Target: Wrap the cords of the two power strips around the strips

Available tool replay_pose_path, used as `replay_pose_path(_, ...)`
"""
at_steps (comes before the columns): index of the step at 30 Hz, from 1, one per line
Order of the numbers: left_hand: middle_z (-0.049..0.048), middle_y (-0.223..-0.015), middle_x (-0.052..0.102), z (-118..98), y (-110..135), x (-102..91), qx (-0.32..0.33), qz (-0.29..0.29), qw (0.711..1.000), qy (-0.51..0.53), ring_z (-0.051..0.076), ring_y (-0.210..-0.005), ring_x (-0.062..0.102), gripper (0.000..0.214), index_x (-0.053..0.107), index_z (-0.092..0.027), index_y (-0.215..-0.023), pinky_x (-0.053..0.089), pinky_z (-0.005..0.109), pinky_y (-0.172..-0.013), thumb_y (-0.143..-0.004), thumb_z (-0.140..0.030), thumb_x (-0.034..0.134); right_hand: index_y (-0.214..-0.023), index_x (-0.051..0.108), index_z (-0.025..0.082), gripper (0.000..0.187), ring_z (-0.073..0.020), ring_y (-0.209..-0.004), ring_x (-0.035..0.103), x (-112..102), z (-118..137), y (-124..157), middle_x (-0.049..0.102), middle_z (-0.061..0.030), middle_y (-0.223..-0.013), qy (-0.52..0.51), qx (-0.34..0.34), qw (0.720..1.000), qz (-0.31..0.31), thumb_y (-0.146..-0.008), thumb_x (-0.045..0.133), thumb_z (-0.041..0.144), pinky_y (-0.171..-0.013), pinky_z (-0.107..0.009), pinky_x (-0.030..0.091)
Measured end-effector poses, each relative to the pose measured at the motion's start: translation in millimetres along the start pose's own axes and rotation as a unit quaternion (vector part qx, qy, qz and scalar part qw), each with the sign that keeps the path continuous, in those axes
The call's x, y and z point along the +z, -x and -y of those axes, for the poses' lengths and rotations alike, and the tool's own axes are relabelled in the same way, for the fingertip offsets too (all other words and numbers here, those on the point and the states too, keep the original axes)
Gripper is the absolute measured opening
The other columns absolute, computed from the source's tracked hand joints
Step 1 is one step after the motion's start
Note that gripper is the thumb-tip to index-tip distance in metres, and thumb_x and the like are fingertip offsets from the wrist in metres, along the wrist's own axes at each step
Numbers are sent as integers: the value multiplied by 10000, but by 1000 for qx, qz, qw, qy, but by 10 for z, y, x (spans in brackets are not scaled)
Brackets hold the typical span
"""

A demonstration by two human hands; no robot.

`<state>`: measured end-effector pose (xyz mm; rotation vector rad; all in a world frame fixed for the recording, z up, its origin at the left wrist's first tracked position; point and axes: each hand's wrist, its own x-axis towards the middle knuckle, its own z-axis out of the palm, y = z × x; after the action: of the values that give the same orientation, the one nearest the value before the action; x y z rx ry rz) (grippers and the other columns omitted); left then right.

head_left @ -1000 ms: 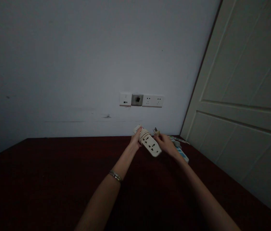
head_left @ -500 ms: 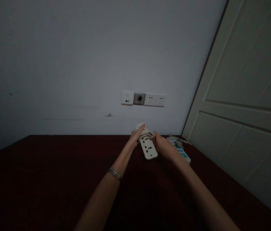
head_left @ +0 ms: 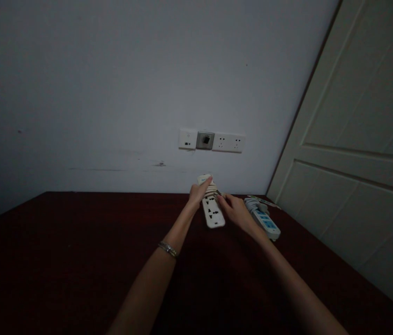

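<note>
- Broadly, the pale wall (head_left: 112, 93) fills everything towards twelve o'clock, dim and marked by a few scuffs low down.
- The dark red bench (head_left: 88, 251) spreads across six o'clock, its back edge meeting the wall, so the work sits within easy reach of both arms.
- A panelled door (head_left: 360, 111) leans into view at three o'clock.
- A row of wall sockets (head_left: 229, 143) sits at one o'clock, just above the middle of the view.
- The white power strip (head_left: 213, 215) is at five o'clock, near the centre, its far end pointing to eleven and its near end to five. Whether it touches the bench cannot be told.
- A second power strip (head_left: 269, 225), with blue sockets and its grey cord (head_left: 253, 204) bundled at the far end, lies at four o'clock, apart from the held one, presumably set aside there to leave room for the hands.
- The left hand (head_left: 197, 194) is closed round the far half of the white strip, thumb on top; this grip probably steadies it and keeps the windings from slipping.
- The right hand (head_left: 236, 208), at four o'clock, has its thumb and fingertips nearly together at the side of the coil; its grip seems to pinch the plug end, probably because so small a part needs fingertip control.
- The pale cord (head_left: 211, 190) wraps the strip in several turns, likely for compactness.
- A bracelet (head_left: 167, 249) circles the left wrist at seven o'clock.
- The plug (head_left: 219, 192) shows only as a small dark-pronged bit against the coil, mostly hidden by fingers.
</note>
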<state>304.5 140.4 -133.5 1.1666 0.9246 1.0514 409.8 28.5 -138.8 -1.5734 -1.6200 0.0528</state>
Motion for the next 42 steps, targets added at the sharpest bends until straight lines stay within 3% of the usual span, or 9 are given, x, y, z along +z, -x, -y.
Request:
replay_pose_path(3, 127, -751, 704, 8, 6, 13, 1, 2, 1000, -1, 259, -863, 655, 448, 686, -112, -823, 475, 266, -682, -621, -510, 720, -737, 623, 164, 315, -168, -597, 555, -6, 43, 7, 662, -60, -688, 34, -7, 999, 8, -842, 434, 394, -582, -255, 362)
replay_pose_path(8, 125, -759, 703, 8, 17, 50, 11, -11, 999, -33, 266, -888, 645, 437, 685, -122, -784, 470, 268, -686, -616, -523, 718, -778, 656, 147, 260, -195, -655, 595, 25, 130, 25, 691, -102, -753, 109, 44, 993, -14, -802, 457, 313, -610, -264, 368)
replay_pose_path(14, 102, -753, 689, -89, 128, 112, 10, 20, 1000, -12, 236, -776, 647, 465, 688, -127, -820, 472, 278, -639, -649, -559, 675, -768, 659, 163, 269, -195, -639, 594, -22, 158, 20, 692, -102, -743, 177, 51, 983, -23, -816, 456, 332, -602, -267, 355)
replay_pose_path(19, 79, -821, 681, -241, 262, 138, 15, 117, 992, -46, 186, -668, 614, 422, 679, -164, -933, 467, 299, -604, -694, -510, 639, -842, 666, 151, 274, -200, -637, 592, -197, 122, -28, 688, -116, -752, 207, 43, 976, -58, -831, 457, 327, -605, -272, 348)
replay_pose_path(23, 82, -909, 673, -329, 318, 163, 112, 245, 963, -3, 162, -751, 606, 373, 665, -154, -941, 477, 300, -722, -604, -293, 745, -857, 666, 148, 258, -196, -638, 593, -364, 124, -54, 684, -108, -754, 194, 51, 976, -83, -832, 471, 315, -600, -266, 348)
replay_pose_path(26, 88, -922, 663, -350, 336, 171, 173, 293, 940, 28, 160, -805, 604, 413, 647, -126, -930, 470, 308, -797, -554, -224, 785, -865, 661, 152, 262, -212, -673, 604, -413, 185, -36, 684, -114, -764, 198, 46, 975, -94, -838, 479, 338, -602, -269, 346)
replay_pose_path(34, 97, -1091, 618, -374, 375, 112, 186, 300, 931, 88, 191, -973, 591, 644, 541, -155, -1122, 443, 346, -910, -538, -174, 813, -997, 592, 129, 285, -251, -723, 613, -421, 460, 63, 668, -158, -857, 289, 26, 951, -108, -885, 458, 354, -614, -296, 347)
replay_pose_path(42, 101, -1077, 636, -403, 339, 112, 175, 288, 934, 116, 198, -956, 592, 596, 560, -127, -1110, 419, 360, -916, -560, -168, 784, -968, 565, 139, 299, -240, -734, 605, -511, 578, 100, 638, -139, -864, 292, -33, 952, -85, -923, 386, 374, -650, -315, 405)
